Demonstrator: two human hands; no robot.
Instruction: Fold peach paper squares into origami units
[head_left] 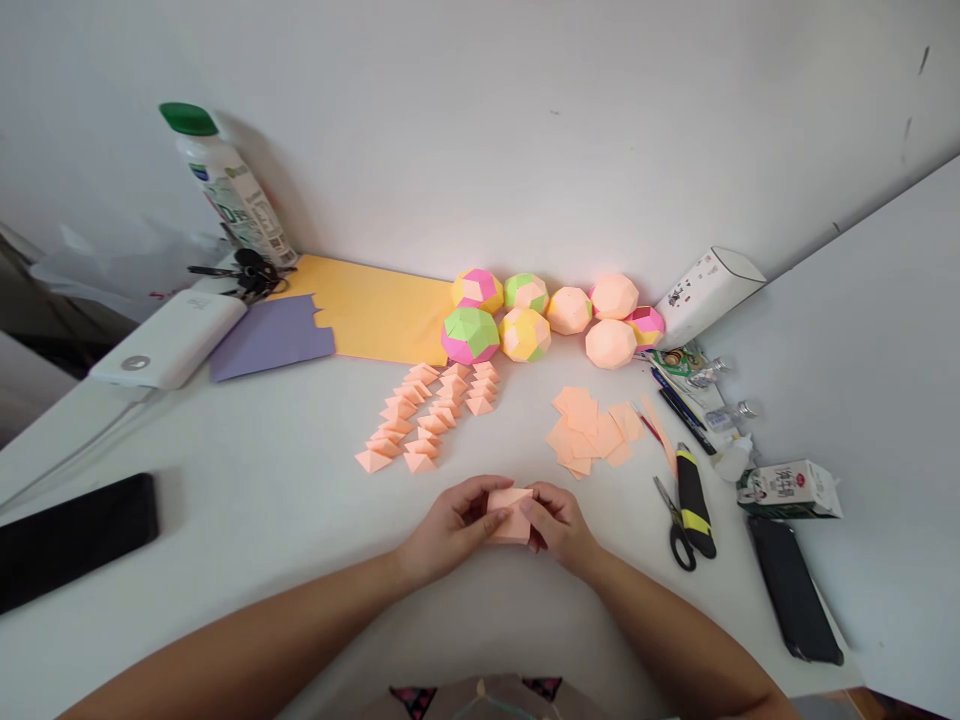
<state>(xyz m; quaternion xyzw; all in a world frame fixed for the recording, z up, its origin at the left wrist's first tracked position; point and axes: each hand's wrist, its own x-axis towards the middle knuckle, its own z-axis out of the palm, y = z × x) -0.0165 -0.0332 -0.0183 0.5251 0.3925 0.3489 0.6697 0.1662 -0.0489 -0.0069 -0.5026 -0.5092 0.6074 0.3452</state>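
Observation:
A small peach square of paper (pixel 511 526) is held between both hands above the table's near middle, with a fold showing along its upper part. My left hand (pixel 457 528) grips its left side, thumb on the face and fingers behind. My right hand (pixel 561 524) pinches the right side near the upper corner. Ahead and to the left stand rows of folded peach paper pieces (pixel 437 412). To the right of these lies a loose pile of flat peach paper squares (pixel 589 430). Faceted paper balls (pixel 470 334) in peach, pink, green and yellow sit by the wall.
On the right are scissors (pixel 677 530), a black-and-yellow cutter (pixel 695 500), pens (pixel 684 410), a small carton (pixel 789 490) and a black case (pixel 795 590). Leftward lie a phone (pixel 75 540), a white power bank (pixel 169 340), purple paper (pixel 270 340), yellow paper (pixel 390 310) and a bottle (pixel 236 195).

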